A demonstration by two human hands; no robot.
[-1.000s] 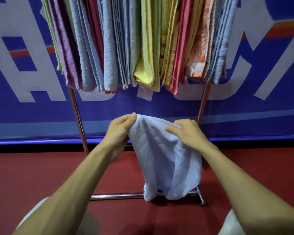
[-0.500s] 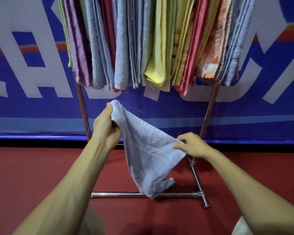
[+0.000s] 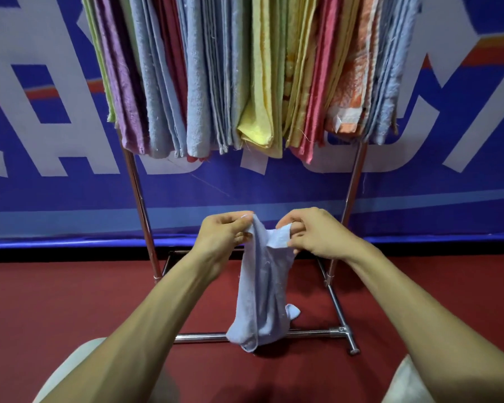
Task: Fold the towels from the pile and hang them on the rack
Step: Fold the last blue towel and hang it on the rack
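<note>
Two hands at centre frame, left hand (image 3: 221, 232) and right hand (image 3: 312, 231), pinch the top edge of a pale blue towel (image 3: 261, 289) that hangs limp below the loaded rack (image 3: 136, 181), soft, light stuff, best gripped at its corners.

The left hand (image 3: 218, 237) and right hand (image 3: 314, 234) are bare, as are the forearms (image 3: 146, 309). The trousers (image 3: 67, 370) are pale off-white.

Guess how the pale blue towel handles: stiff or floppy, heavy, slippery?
Probably very floppy: the towel hangs limp and bunched from the left hand and right hand, with a loose corner curling out. Likely light, since pinches alone carry it. Probably not slippery, as the weave looks fuzzy.
</note>
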